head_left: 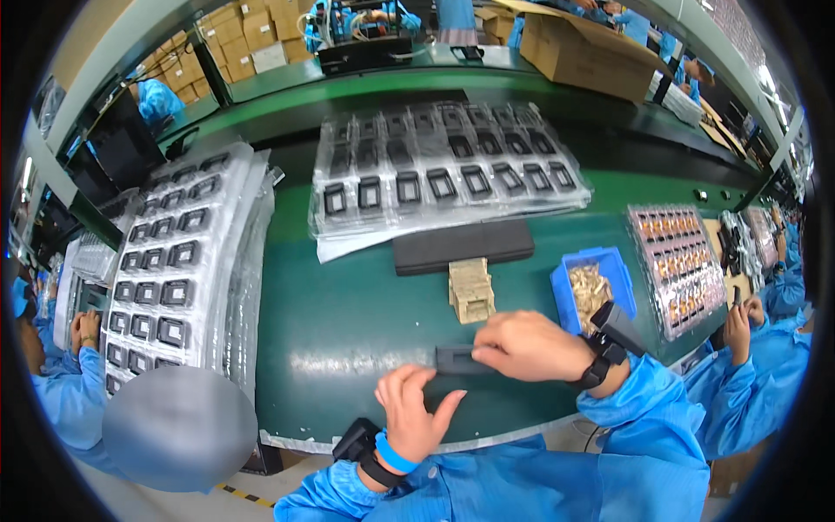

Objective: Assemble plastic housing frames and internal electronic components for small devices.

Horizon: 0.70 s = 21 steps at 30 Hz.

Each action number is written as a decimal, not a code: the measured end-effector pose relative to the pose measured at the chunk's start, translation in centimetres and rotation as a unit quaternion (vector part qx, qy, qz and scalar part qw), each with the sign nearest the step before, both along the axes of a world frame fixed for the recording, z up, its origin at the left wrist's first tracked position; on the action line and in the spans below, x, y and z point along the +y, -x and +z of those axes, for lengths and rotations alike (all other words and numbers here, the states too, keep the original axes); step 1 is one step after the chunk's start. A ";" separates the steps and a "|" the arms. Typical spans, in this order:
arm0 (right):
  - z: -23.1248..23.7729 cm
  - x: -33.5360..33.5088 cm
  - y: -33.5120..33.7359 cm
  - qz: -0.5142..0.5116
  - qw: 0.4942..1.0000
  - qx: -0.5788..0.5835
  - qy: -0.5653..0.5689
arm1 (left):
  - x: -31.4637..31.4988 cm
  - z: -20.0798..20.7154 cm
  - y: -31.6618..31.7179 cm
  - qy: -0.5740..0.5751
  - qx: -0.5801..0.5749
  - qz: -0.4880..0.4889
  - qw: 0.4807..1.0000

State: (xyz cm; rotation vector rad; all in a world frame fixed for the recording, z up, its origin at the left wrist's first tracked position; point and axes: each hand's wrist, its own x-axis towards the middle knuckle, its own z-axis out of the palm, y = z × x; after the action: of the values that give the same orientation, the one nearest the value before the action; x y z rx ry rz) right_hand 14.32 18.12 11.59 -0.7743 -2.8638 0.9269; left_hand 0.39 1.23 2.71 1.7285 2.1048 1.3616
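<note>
A small black rectangular piece (458, 360) with a recess lies on the green bench in front of me. My right hand (535, 346) is closed over its right end, thumb and fingers pressed together; what is under the fingers is hidden. My left hand (410, 419) is open at the other end, thumb spread wide and fingertips close to the piece's left edge. Just beyond it stands a tan blocky stack (470, 291), against a flat black slab (464, 246). A blue bin (619, 277) of small tan parts (590, 290) sits to the right.
Clear plastic trays of black frames lie at the back (448, 170) and stacked on the left (165, 252). A tray of orange-and-dark parts (677, 261) is at the right. An open cardboard box (587, 56) stands behind. Co-workers' hands show at both sides.
</note>
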 end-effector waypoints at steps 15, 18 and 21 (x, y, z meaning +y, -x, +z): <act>-8.0 -1.3 -0.9 -0.213 0.952 0.194 -0.102 | 0.5 -0.5 -0.6 0.078 0.049 -0.089 0.992; -8.2 -1.1 -0.8 -0.213 0.952 0.192 -0.107 | 0.6 -0.1 -0.6 0.098 0.034 -0.098 0.990; -8.3 -0.9 -0.8 -0.207 0.954 0.187 -0.110 | 0.4 -0.5 -0.5 0.129 0.052 -0.099 0.985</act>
State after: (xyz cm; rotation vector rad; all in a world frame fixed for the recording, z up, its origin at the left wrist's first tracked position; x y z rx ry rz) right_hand 15.10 17.20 3.24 -0.9938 -2.3008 0.6083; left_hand 0.87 1.66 2.24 1.8724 1.9885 0.9204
